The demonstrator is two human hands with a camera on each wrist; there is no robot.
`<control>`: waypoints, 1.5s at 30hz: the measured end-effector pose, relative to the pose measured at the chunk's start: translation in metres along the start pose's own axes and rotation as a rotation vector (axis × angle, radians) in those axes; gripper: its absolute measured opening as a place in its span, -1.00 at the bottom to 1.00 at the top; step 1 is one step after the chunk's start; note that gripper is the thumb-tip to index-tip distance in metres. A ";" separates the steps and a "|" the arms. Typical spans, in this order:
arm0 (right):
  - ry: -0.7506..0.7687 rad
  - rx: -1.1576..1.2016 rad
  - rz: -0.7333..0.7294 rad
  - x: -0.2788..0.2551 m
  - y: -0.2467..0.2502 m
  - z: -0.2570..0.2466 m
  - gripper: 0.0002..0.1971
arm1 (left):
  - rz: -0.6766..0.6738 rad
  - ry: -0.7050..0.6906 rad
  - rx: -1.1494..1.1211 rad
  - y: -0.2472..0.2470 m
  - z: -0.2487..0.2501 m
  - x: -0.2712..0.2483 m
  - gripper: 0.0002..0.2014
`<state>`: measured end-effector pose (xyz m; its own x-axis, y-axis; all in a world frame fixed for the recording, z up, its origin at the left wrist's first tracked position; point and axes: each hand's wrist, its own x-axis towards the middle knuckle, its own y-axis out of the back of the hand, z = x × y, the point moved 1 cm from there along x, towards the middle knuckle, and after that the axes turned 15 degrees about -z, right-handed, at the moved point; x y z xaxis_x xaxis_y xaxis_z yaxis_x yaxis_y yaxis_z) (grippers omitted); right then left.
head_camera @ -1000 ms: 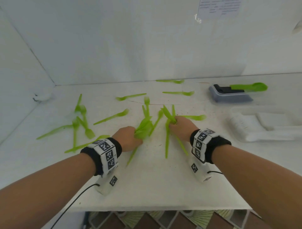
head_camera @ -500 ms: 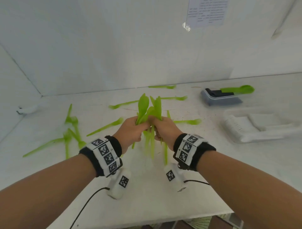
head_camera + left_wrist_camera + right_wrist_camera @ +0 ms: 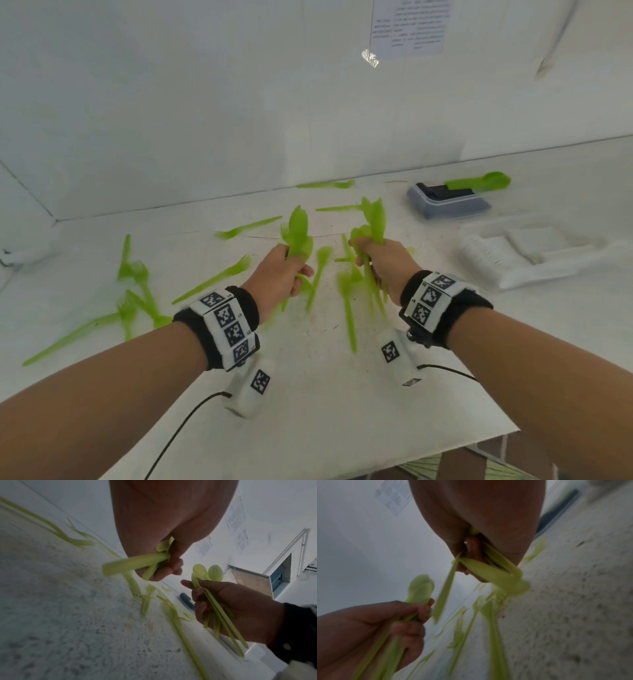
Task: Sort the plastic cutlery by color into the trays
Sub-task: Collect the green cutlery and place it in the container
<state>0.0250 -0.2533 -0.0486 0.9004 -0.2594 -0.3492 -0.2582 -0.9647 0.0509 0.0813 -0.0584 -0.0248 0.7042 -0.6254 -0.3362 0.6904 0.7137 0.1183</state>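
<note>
Head view: above a white worktop (image 3: 308, 394), left hand (image 3: 279, 274) with fingers curled round a bunch of green cutlery (image 3: 298, 233), spoon bowls and a fork sticking up over the knuckles, handles hanging below the fist. Beside it but apart, right hand (image 3: 383, 263) wrapped the same way round a second green bunch (image 3: 373, 219), heads up, handles blurred beneath. More loose green forks (image 3: 137, 287) scattered flat on the worktop to the left and between the hands. At far right, a grey tray (image 3: 445, 205) with a green spoon (image 3: 479, 182) lying across it, and nearer, a white tray (image 3: 534, 260).

Left wrist view: fingers (image 3: 164, 572) clamped on flat green handles jutting out leftward; across the gap, right hand (image 3: 231, 609) clutching spoons, bowls above the thumb, long handles running down past the palm.

Right wrist view: blurred; fingers (image 3: 471, 555) closed on several handles fanning downward; left hand (image 3: 388, 626) at lower left gripping its own bunch, spoon bowls above the fist.
</note>
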 end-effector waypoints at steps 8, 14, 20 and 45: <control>0.126 0.139 -0.126 -0.011 -0.036 -0.013 -0.85 | 0.031 -0.136 -0.142 -0.008 0.005 0.006 -0.66; 0.130 0.273 -0.131 -0.013 -0.050 -0.014 -0.82 | -0.054 -0.126 -0.124 -0.012 0.003 0.002 -0.64; 0.125 0.352 -0.177 -0.012 -0.065 -0.010 -0.68 | -0.113 -0.099 -0.197 -0.009 0.000 -0.006 -0.81; 0.102 0.407 -0.202 -0.004 -0.074 -0.020 -0.85 | 0.025 -0.109 -0.346 0.020 -0.013 -0.004 -0.78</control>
<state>0.0476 -0.1816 -0.0320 0.9713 -0.0910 -0.2196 -0.1724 -0.9059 -0.3868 0.0902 -0.0371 -0.0329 0.7470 -0.6227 -0.2330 0.5885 0.7823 -0.2041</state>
